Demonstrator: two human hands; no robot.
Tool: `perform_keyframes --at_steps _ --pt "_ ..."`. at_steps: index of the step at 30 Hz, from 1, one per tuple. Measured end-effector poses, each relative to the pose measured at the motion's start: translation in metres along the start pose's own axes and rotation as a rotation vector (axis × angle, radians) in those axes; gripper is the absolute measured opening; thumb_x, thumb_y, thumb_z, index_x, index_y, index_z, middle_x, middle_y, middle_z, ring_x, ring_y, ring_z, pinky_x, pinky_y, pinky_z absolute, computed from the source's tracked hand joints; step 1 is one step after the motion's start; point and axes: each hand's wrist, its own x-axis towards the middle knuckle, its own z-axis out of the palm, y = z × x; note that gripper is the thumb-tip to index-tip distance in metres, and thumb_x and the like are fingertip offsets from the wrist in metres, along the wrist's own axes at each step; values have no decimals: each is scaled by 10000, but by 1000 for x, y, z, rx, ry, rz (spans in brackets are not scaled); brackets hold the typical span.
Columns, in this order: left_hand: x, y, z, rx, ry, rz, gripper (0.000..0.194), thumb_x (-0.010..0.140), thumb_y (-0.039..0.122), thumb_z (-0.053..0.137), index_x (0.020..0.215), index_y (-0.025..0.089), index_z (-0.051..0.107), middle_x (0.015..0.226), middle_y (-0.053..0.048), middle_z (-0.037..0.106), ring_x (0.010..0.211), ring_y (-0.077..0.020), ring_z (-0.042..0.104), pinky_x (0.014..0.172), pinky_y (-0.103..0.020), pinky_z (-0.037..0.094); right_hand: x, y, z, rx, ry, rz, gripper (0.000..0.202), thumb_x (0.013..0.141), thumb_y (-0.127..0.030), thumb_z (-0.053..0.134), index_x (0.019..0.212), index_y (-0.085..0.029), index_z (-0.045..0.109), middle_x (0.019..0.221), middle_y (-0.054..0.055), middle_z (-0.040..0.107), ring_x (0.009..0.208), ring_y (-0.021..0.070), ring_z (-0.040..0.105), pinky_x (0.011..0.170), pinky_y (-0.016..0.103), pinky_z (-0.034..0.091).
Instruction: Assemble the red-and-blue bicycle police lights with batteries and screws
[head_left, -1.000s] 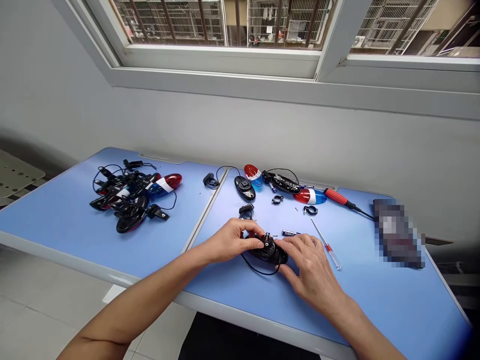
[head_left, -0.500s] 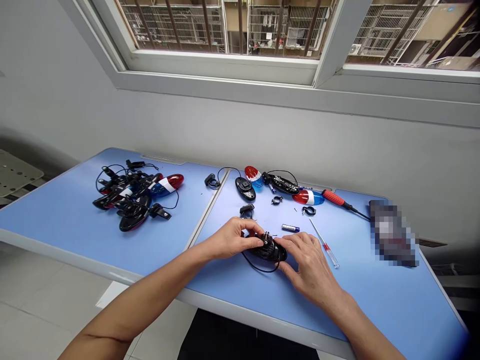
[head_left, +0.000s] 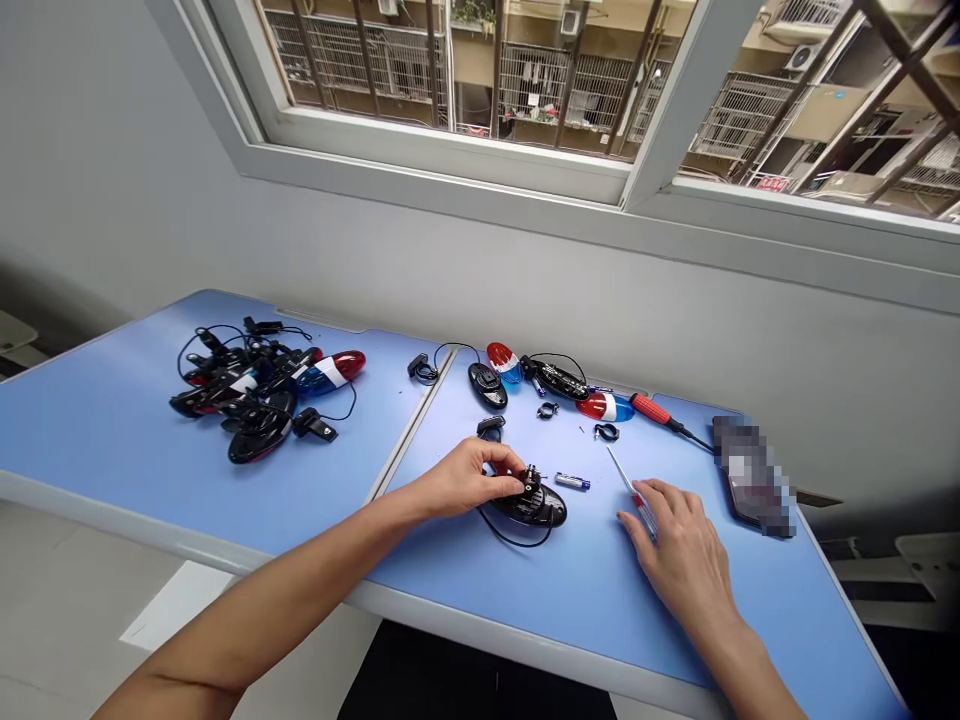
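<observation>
Working left to right along the blue table (head_left: 135, 430): a jumbled pile of lamps (head_left: 259, 430) at the far left, black undersides and cords tangled, one red, white and blue cover (head_left: 330, 374) showing. At the back, past the seam, a black base (head_left: 488, 386) with a corded clip. Nearer, the left hand (head_left: 495, 480), thumb and finger pinched on the raised mount of a black lamp body (head_left: 551, 508), which lies mount up near the front edge, cord looped along its near side. Looks light and stiff, likely hollow plastic; the glossy curved shell probably slips and rocks. Best hold: base of the mount, or both rounded ends. Thin prongs on top look breakable; cord soft, could snag. Just right of it, a loose battery (head_left: 573, 482); behind, two black ring clamps (head_left: 609, 438). Then the right hand (head_left: 686, 550), well apart from the left, thumb and fingertips parted around a clear-handled screwdriver (head_left: 621, 470); firm contact, cannot tell. Behind it, a red-handled tool (head_left: 651, 408); far right, a dark flat object (head_left: 750, 485), blurred out.
</observation>
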Motion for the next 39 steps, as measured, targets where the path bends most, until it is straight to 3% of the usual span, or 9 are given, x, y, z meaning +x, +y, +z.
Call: perform_keyframes --at_steps 7,11,14,21,24,27,32,35,39 --pt "0 -4 0 17 21 35 138 708 239 713 804 141 730 773 -31 687 767 -164 609 730 -266 480 -8 3 9 -149 55 35 178 952 -258 441 924 -203 608 894 99 672 824 273 598 599 356 450" --pt "1 -6 2 20 34 44 141 703 244 708 795 140 731 758 -31 688 752 -165 614 707 -261 480 1 0 -3 -152 12 257 205 958 -300 428 943 -183 596 749 89 664 617 233 608 527 311 376" --pt "1 -5 3 12 35 49 147 699 245 699 799 141 731 779 -36 704 766 -171 617 713 -264 474 4 -3 -28 123 -36 373 236 945 -423 462 1007 -211 545 672 25 656 543 197 591 511 285 378" --pt "-2 -4 2 31 41 66 168 700 284 684 794 150 726 801 -39 712 785 -183 615 745 -282 464 10 -39 -114 801 -360 276 290 899 -508 564 875 -219 562 640 -34 494 475 89 382 410 224 325" --pt "-2 -4 3 25 36 77 187 694 304 685 793 152 729 796 -42 715 776 -187 614 745 -288 467 14 -53 -126 926 -298 315 293 895 -489 584 963 -206 613 665 -4 540 508 101 446 398 219 345" --pt "-2 -5 3 6 25 84 175 693 294 688 784 151 733 783 -38 717 764 -183 619 735 -279 471 19 -62 -120 907 -171 213 251 911 -440 579 990 -208 632 724 39 632 560 128 537 437 237 432" --pt "-3 -3 3 16 29 91 136 697 255 683 772 153 734 764 -29 706 759 -172 605 701 -252 460 30 -81 -100 680 -18 -163 123 963 -252 496 996 -215 608 765 27 666 587 125 585 513 248 476" --pt "-5 0 3 21 12 96 124 703 243 674 767 152 729 746 -24 689 745 -164 587 710 -251 450 36 -90 -94 562 13 -329 128 959 -157 476 1021 -215 572 797 17 663 602 111 575 540 241 464" --pt "-7 3 2 30 5 89 117 711 238 672 767 151 727 724 -16 663 723 -156 566 710 -252 437 43 -93 -91 515 11 -391 152 961 -130 453 1042 -216 547 796 12 657 590 107 558 540 236 452"
